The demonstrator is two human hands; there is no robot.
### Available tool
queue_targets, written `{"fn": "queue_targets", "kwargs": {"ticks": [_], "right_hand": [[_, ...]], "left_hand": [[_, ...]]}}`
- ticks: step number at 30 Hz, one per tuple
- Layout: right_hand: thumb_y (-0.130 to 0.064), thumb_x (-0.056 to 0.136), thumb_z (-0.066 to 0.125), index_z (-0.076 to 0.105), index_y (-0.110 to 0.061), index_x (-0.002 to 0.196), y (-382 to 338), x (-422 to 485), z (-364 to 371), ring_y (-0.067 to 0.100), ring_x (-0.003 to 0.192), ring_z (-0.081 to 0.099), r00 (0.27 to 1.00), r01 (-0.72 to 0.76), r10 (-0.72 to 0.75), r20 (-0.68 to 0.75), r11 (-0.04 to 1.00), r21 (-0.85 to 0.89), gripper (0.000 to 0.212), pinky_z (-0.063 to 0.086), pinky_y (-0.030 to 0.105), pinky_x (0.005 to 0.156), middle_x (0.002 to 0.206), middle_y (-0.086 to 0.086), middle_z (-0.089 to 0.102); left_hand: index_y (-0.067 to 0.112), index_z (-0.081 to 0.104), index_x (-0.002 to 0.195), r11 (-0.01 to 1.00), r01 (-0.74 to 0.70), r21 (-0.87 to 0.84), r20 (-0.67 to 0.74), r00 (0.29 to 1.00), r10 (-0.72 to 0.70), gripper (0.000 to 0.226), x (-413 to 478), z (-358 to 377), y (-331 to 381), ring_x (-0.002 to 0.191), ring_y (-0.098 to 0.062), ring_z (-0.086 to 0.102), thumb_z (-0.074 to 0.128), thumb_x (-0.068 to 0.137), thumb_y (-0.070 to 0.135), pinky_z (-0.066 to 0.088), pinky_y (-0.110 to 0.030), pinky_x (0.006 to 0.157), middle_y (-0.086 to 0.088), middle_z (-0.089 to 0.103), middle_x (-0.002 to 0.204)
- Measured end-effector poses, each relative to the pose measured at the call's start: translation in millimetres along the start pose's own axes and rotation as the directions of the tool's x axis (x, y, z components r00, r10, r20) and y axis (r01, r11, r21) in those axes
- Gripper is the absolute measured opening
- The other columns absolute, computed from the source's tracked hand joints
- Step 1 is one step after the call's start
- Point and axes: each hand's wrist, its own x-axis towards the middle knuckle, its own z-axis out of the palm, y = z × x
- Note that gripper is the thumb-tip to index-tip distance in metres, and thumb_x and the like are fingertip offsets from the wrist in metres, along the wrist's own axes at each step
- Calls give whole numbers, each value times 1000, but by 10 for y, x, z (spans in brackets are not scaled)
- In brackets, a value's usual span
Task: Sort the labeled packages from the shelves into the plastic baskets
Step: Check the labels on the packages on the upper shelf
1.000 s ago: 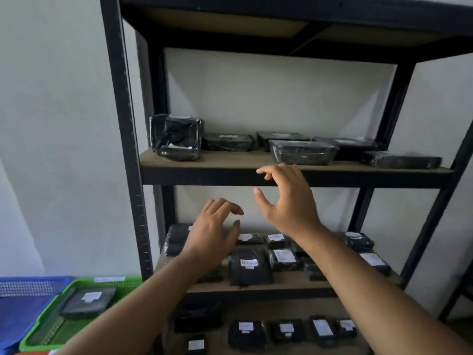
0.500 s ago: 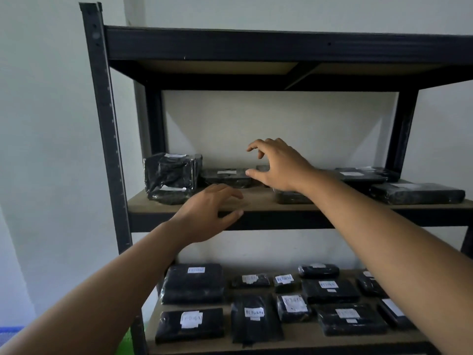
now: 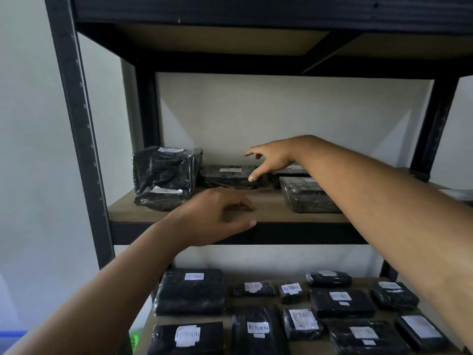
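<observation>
My right hand point(image 3: 271, 160) reaches far into the middle shelf point(image 3: 266, 201), fingers spread and thumb held wide of them. It is over the right end of a flat package point(image 3: 227, 175) by the back wall, and I cannot tell if my thumb touches it. My left hand point(image 3: 217, 213) hangs at the shelf's near edge, fingers loosely curled, holding nothing.

I judge this to be the start of one pick, with most of the sorting left. A tall wrapped package point(image 3: 166, 170) stands to the left of the flat one and a shiny block point(image 3: 307, 196) to the right. The lower shelf point(image 3: 384, 316) is crowded with more, among them a RETURN package point(image 3: 258, 329). Of the baskets, only a green sliver point(image 3: 134, 342) and a blue corner point(image 3: 11, 338) show at the bottom left, and I cannot see what is in them.
</observation>
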Motion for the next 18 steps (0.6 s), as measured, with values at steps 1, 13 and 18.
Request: {"fn": "queue_targets", "kwargs": {"ticks": [1,13,18], "right_hand": [[-72,81,75,21,-41,165,-10,42,9,29,154,33,1000,-5,5,22,1000,-21,105,31,46,121,170,0,32],[-64,90,71,16,-31,169,-7,314,45,28,160,20,997,-32,33,68,999,-21,101,23,44,125,175,2,19],[-67,85,75,21,-37,167,55,363,91,31,157,27,996,-33,32,83,999,9,102,28,49,125,172,3,27]], "left_hand": [[39,70,126,1000,9,-8,-2,1000,-10,41,-2,4,9,114,4,62,66,94,65,53,-29,98,26,68,120],[35,76,123,994,86,-74,-14,996,-88,36,-25,-25,107,108,6,66,77,92,53,54,-23,95,25,73,114],[38,76,122,992,101,-79,-5,995,-101,38,-18,-23,93,109,2,68,76,90,58,57,-31,96,26,73,114]]}}
